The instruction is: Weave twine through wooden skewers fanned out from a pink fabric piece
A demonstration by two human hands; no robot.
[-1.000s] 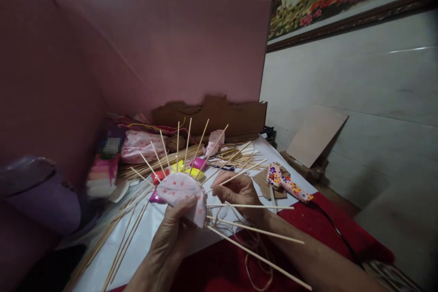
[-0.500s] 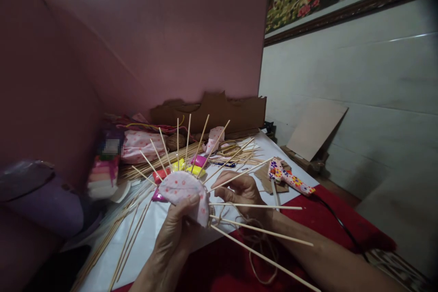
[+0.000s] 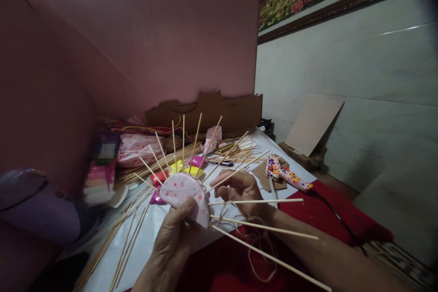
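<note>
My left hand [image 3: 175, 232] grips the lower edge of a round pad [image 3: 181, 191] covered in pale pink fabric with red dots, thumb on its face. Several thin wooden sticks [image 3: 263, 228] fan out from the pad's rim. Just right of the pad, my right hand [image 3: 241, 190] is closed, thumb and fingers curled together behind the sticks. Jute twine [image 3: 252, 270] runs by this hand and hangs in loose loops beneath it. The twine at the fingertips is partly hidden by the sticks.
Beyond the pad lie yellow packets [image 3: 194, 171], a red packet [image 3: 159, 178] and bundled sticks [image 3: 137, 174]. At right, a flower-patterned glue gun [image 3: 287, 174] rests partly on cardboard, its cord trailing over red cloth [image 3: 345, 212]. Loose sticks [image 3: 132, 246] lie at left.
The view has shifted slightly. The pad has tilted a little, its dotted face showing more fully, and the sticks have swung with it. My right hand stays close to the rim.
</note>
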